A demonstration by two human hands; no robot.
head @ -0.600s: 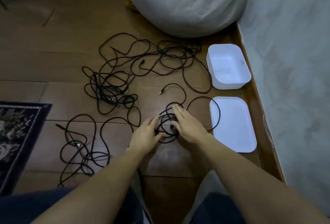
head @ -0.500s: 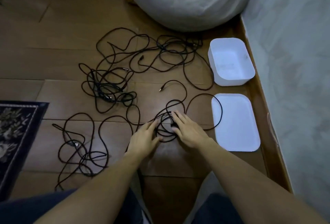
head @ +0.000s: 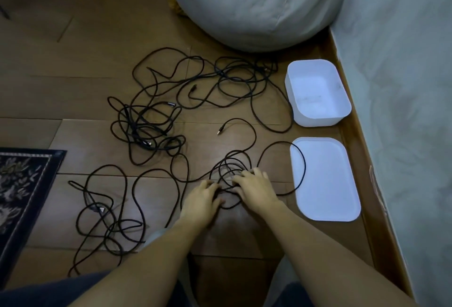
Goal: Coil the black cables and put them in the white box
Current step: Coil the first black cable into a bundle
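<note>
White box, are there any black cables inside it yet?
No, the white box shows only its bare bottom; the black cables all lie outside it.
</note>
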